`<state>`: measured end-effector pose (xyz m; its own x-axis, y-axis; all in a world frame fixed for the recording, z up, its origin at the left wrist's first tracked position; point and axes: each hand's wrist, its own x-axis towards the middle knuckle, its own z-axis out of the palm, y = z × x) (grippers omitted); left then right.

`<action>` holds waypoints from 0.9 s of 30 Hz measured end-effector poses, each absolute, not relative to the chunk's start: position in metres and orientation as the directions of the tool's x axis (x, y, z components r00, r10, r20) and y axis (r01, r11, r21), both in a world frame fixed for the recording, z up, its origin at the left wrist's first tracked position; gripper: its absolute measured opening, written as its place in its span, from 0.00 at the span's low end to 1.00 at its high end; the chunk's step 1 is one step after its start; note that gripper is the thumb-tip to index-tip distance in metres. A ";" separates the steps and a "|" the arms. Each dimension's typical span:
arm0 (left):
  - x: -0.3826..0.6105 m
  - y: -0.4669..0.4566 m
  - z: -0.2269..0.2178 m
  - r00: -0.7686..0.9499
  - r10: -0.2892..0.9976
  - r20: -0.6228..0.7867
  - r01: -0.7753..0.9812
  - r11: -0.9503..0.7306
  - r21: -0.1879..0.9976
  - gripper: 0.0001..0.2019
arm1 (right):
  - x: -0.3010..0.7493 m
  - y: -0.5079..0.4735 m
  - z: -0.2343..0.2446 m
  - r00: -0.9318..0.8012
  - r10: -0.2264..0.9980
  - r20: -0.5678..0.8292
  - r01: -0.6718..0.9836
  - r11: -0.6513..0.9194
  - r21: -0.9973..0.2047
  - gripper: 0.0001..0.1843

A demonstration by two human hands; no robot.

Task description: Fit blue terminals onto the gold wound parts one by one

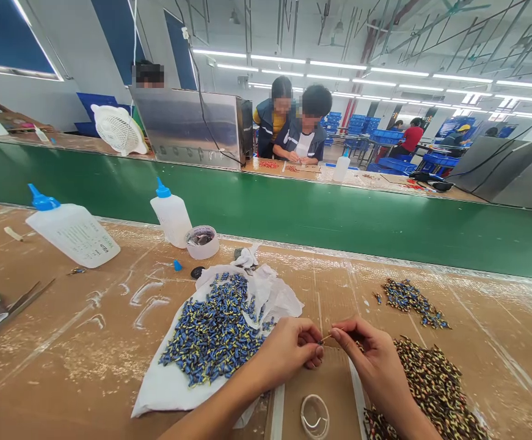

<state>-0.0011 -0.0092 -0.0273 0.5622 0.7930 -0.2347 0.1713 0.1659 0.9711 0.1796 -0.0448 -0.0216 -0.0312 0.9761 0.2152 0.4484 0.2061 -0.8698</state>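
My left hand (295,349) pinches a small dark-blue piece (321,342) between thumb and fingertips. A thin yellowish stick (327,337) is held in the fingertips of my right hand (369,354), its tip meeting the blue piece. Left of my hands, a heap of small blue and yellow pieces (208,333) lies on a white cloth (160,391). Under and beside my right wrist spreads a pile of small dark, yellow and red pieces (430,385). A smaller group of blue and dark pieces (412,302) lies beyond it. Close below my hands stands a small round white container (314,417).
Two squeeze bottles with blue caps, one left (76,235) and one nearer (173,214), stand by a tape roll (202,242). Crumpled tissue (272,293) tops the heap. A green conveyor belt (270,205) crosses behind the cardboard-covered table (87,360). Two people (300,131) work opposite.
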 end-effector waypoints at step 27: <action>-0.003 -0.008 -0.021 0.575 0.797 -0.185 0.238 0.053 0.970 0.07 | 0.190 -0.052 0.006 -0.325 0.931 0.165 0.215 0.243 -0.946 0.10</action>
